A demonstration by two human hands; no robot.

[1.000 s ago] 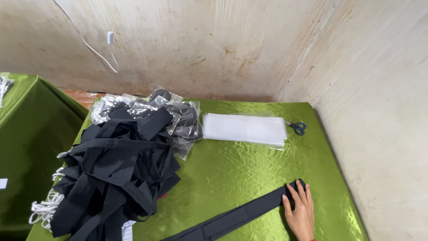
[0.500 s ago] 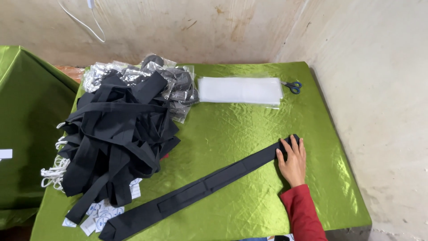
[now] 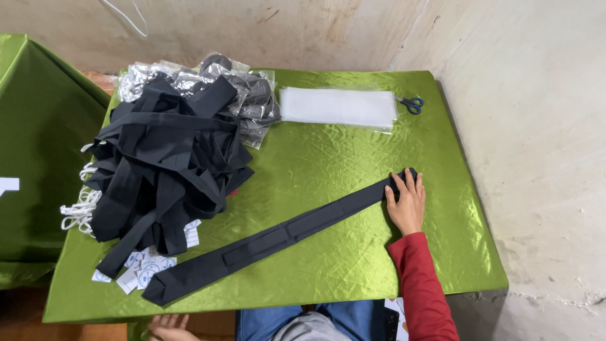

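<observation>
- A single view is given, taken from a camera worn on the person's head.
- The scene is looked down upon steeply from the near edge of the green tabletop [image 3: 328, 151], toward the corner where two plaster walls [image 3: 530, 113] meet.
- The whole tabletop is taken in at moderate range, with the person's lap seen at the bottom edge.
- No second view is supplied, so no part of the scene is shared.

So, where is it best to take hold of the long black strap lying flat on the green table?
Probably at the free near-left end of the black strap, pinched by its edges from the table's front edge. It lies flat and diagonal; the right hand presses its far end, and the pile of straps crowds the left side.
</observation>
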